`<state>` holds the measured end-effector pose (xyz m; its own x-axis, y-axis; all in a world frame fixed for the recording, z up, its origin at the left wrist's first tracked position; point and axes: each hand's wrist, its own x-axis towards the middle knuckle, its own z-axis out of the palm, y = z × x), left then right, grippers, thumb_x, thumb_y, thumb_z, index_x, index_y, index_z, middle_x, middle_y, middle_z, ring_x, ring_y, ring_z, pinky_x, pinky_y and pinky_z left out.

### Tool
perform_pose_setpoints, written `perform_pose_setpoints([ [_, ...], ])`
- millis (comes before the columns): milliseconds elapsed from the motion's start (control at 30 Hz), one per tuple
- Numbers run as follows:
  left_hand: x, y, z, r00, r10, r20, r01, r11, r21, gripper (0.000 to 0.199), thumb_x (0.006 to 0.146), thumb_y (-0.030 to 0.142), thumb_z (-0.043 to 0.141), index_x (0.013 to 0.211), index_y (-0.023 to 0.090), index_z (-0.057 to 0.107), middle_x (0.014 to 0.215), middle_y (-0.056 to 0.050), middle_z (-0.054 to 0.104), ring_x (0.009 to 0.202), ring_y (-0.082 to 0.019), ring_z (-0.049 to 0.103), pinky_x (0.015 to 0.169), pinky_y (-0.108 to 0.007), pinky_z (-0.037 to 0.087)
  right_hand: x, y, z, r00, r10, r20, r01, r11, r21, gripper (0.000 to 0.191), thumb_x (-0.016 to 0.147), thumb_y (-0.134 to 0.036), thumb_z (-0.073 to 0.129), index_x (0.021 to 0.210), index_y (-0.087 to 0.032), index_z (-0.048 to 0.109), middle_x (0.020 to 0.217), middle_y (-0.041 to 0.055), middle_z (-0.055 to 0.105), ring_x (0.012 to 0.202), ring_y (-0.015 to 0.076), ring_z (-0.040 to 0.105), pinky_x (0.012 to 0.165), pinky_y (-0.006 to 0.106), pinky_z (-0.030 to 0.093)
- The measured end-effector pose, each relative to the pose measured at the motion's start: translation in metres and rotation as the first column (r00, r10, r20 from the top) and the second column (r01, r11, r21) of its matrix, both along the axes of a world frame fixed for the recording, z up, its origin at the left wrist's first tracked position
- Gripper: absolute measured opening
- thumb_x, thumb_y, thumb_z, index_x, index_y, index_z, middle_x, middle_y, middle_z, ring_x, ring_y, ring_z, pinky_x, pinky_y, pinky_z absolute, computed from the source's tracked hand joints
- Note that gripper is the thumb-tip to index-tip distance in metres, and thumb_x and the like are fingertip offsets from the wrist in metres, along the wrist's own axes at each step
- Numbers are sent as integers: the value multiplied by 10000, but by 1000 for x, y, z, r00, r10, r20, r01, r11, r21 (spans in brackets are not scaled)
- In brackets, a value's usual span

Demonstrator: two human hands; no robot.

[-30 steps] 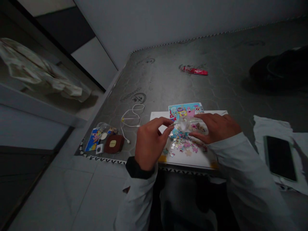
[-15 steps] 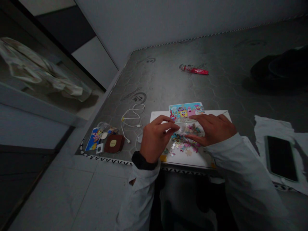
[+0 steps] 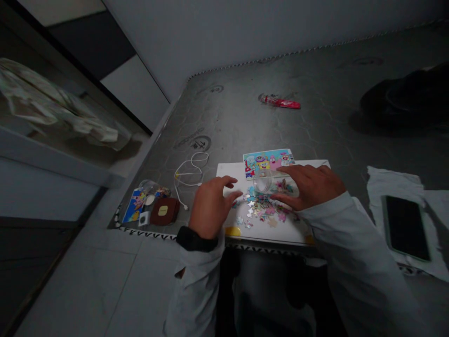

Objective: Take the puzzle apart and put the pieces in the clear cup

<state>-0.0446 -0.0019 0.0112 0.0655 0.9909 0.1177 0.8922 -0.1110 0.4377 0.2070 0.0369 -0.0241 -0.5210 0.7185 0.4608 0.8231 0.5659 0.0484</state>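
Observation:
My right hand (image 3: 308,187) grips a clear plastic jar (image 3: 263,181) lying tilted on its side, its round end facing left. Small colourful pieces show inside the jar near my fingers. To the left, my left hand (image 3: 213,201) is apart from the jar, with thumb and fingers spread and nothing between them. Below the jar, a pile of small colourful jigsaw-like pieces (image 3: 263,210) is spread on a white board (image 3: 231,171). A cartoon picture card (image 3: 261,161) lies at the board's back edge, partly behind the jar and my right hand.
At left are a white cable (image 3: 182,164), a brown case (image 3: 164,211), a small white device (image 3: 143,218), and another cartoon card (image 3: 132,206) beside a clear container (image 3: 149,186). A red packet (image 3: 282,102) lies farther back. A phone (image 3: 406,228) rests on white cloth (image 3: 393,180) at right.
My left hand has let go of the jar's end and moved left, its fingers opening. My right hand keeps holding the jar. The view has shifted slightly.

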Motion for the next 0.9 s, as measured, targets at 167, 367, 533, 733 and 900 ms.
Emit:
perform_pose_setpoints([
  [167, -4, 1, -11, 982, 59, -177, -105, 960, -258, 238, 750, 303, 837, 963, 227, 761, 989, -21, 766, 965, -247, 686, 846, -362, 507, 2, -1, 2, 999, -49, 21, 51, 997, -63, 638, 872, -663, 599, 1267, -162, 611, 1133, 118, 733, 928, 292, 680, 734, 386, 367],
  [367, -1, 1, -11, 981, 37, -189, -99, 939, -329, 83, 770, 254, 791, 851, 258, 774, 955, -42, 765, 948, -271, 679, 776, -368, 476, 2, 1, -1, 999, -25, 26, 25, 1000, 0, 658, 834, -677, 643, 1243, -162, 617, 1094, 112, 742, 885, 291, 692, 698, 387, 370],
  [533, -2, 0, -11, 988, 18, -155, -72, 934, -351, 73, 781, 203, 759, 838, 244, 741, 907, -16, 763, 883, -242, 681, 729, -334, 447, 5, 3, -5, 999, -28, 27, 29, 999, -31, 676, 833, -694, 631, 1252, -164, 617, 1099, 123, 740, 885, 292, 685, 710, 390, 368],
  [733, 1, -1, -6, 998, 56, -10, -57, 983, -177, 40, 835, 199, 717, 851, 234, 725, 881, 4, 760, 817, -192, 675, 724, -304, 446, 5, 5, -7, 999, -3, 41, 4, 999, -35, 676, 839, -683, 629, 1281, -173, 601, 1089, 116, 739, 886, 287, 680, 706, 383, 352],
  [900, 14, -1, 5, 956, 55, 287, -66, 998, 26, 31, 865, 258, 715, 884, 234, 720, 895, 41, 757, 586, -93, 601, 636, -250, 463, -6, -4, 2, 999, -29, 29, 30, 999, -38, 614, 864, -658, 609, 1225, -161, 620, 1070, 114, 742, 926, 285, 668, 751, 376, 352],
])
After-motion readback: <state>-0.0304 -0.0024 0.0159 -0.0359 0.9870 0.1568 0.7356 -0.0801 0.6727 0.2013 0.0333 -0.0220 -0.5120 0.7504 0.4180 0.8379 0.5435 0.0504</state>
